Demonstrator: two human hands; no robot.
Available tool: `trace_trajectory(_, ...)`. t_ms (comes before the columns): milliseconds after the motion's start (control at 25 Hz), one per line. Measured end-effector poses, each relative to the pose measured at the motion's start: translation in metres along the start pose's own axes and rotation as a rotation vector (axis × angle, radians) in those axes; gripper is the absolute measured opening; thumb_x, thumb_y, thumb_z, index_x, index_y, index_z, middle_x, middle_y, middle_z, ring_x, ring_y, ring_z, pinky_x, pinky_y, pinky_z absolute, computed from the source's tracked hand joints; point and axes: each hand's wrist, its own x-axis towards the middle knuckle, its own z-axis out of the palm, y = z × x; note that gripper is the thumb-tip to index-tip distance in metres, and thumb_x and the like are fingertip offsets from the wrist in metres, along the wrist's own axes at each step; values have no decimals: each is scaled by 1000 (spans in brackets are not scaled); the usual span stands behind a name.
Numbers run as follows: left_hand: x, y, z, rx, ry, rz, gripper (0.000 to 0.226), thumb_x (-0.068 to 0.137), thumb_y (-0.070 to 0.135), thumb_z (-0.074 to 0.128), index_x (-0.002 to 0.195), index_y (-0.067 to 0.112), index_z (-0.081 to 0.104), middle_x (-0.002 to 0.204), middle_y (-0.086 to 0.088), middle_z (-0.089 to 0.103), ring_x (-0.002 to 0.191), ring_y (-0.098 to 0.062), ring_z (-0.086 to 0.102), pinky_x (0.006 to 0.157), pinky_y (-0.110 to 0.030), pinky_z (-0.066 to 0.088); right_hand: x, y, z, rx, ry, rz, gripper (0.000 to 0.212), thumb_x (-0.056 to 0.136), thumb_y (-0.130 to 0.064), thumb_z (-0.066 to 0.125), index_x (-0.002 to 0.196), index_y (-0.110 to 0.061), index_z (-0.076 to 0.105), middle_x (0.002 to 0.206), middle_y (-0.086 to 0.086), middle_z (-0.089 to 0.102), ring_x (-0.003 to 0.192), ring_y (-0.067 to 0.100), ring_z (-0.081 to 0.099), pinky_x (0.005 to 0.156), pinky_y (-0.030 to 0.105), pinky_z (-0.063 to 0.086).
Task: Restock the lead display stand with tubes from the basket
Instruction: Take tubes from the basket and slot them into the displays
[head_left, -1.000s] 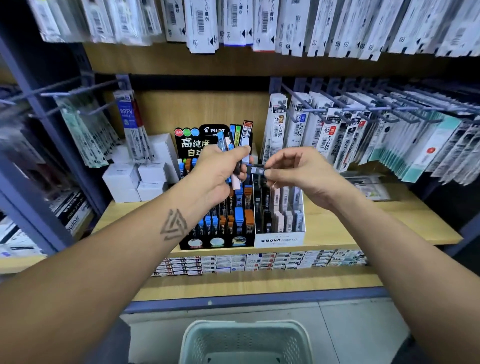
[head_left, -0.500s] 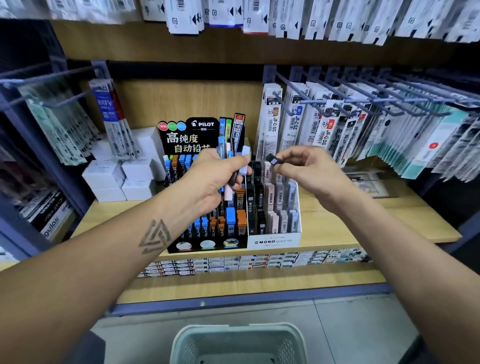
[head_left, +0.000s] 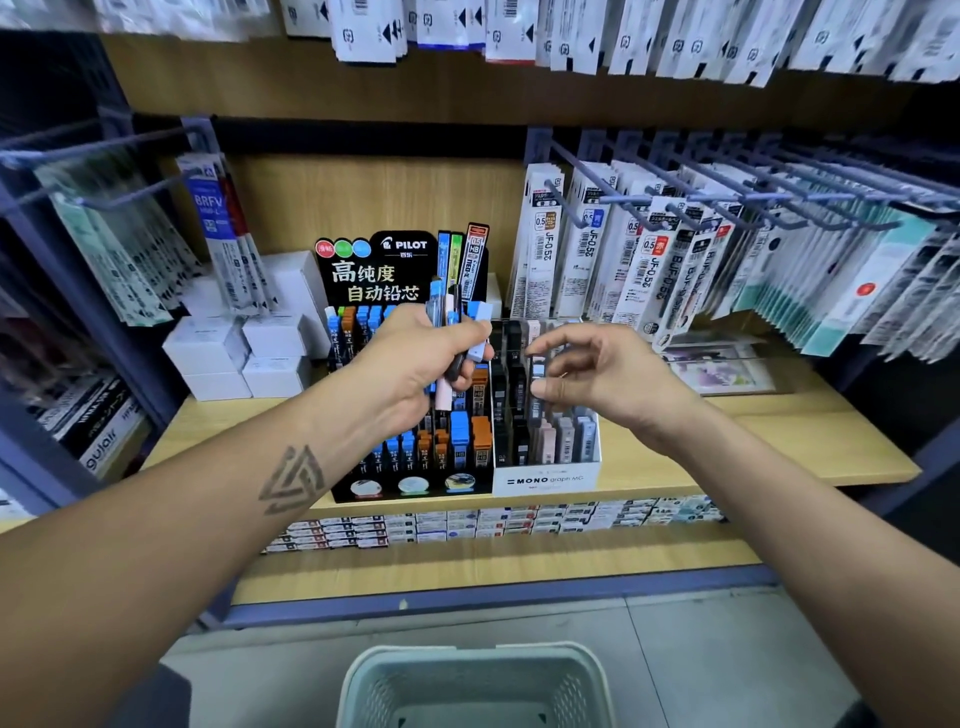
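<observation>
My left hand (head_left: 415, 364) grips a bunch of lead tubes (head_left: 480, 332), blue, black and pale pink, held upright in front of the black Pilot display stand (head_left: 374, 270). My right hand (head_left: 597, 374) hovers over the white MONO stand (head_left: 545, 479) beside it. Its forefinger and thumb pinch a dark lead tube (head_left: 538, 370) that is going down into a row of that stand. Both stands hold several rows of tubes. The pale green basket (head_left: 467, 656) sits on the floor below me, and its inside is mostly cut off by the frame edge.
The stands sit on a wooden shelf (head_left: 727, 447). White boxes (head_left: 244, 358) are stacked to the left. Hooks with hanging refill packs (head_left: 649, 260) jut out close to the right of my right hand. Small boxes (head_left: 467, 522) line the shelf below.
My right hand has drawn the dark tube away from the bunch in my left hand, carried it right and lowered it to the white stand. My left hand stayed put.
</observation>
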Motion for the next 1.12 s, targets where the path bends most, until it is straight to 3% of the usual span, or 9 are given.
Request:
trace_trajectory(160, 1, -4, 0, 23, 2, -21, 33, 92, 7, 69, 117, -11, 58, 73, -16, 69, 46, -12, 50, 41, -22, 40, -1, 0, 1, -110, 44, -13, 13, 85, 10, 70, 90, -2, 69, 86, 17, 70, 72, 26, 74, 71, 33, 61)
trace_trajectory(280, 2, -7, 0, 38, -3, -23, 36, 91, 7, 70, 119, -11, 56, 73, -16, 70, 47, -12, 51, 41, -23, 40, -2, -1, 2, -195, 3, 19, 13, 85, 8, 71, 93, -2, 69, 86, 22, 72, 71, 25, 75, 72, 31, 62)
trace_trajectory(480, -2, -7, 0, 58, -34, -27, 13, 92, 6, 69, 100, -2, 62, 73, -17, 70, 47, -12, 51, 42, -23, 40, 2, 7, 5, -333, 9, 13, 12, 84, 1, 76, 89, -9, 71, 80, 11, 74, 73, 25, 76, 78, 41, 62)
trace_trajectory(560, -2, -8, 0, 64, -42, -27, 11, 92, 6, 69, 97, -2, 63, 71, -16, 70, 47, -12, 51, 42, -23, 40, 4, 10, 8, -441, 20, -8, 9, 83, -5, 78, 89, -11, 74, 77, 3, 74, 71, 16, 74, 77, 32, 61)
trace_trajectory(640, -3, -9, 0, 72, -47, -26, 8, 92, 6, 68, 93, -1, 64, 69, -15, 69, 47, -12, 51, 42, -23, 40, 4, 11, 14, -568, 16, -45, 10, 82, -11, 80, 90, -16, 77, 74, -12, 69, 68, 0, 66, 67, 11, 51)
trace_trajectory(680, -3, -9, 0, 78, -46, -26, 8, 93, 6, 68, 92, 0, 64, 70, -15, 69, 47, -12, 51, 42, -23, 40, 4, 11, 18, -603, 7, -58, 11, 82, -13, 81, 91, -18, 78, 74, -15, 68, 68, -3, 63, 65, 9, 46)
trace_trajectory(920, -3, -10, -1, 80, -47, -32, 9, 92, 7, 69, 94, 0, 63, 75, -17, 70, 48, -12, 50, 42, -23, 40, 8, 24, 33, -715, -6, -98, 14, 83, -20, 81, 96, -24, 78, 90, -6, 74, 84, 13, 68, 82, 32, 57)
trace_trajectory(1120, -3, -11, -4, 70, -35, -48, 22, 93, 7, 68, 110, -6, 62, 76, -17, 70, 48, -12, 51, 41, -22, 40, 5, 33, 46, -835, -2, -133, 13, 83, -22, 78, 95, -25, 74, 90, -5, 71, 86, 19, 65, 77, 34, 54)
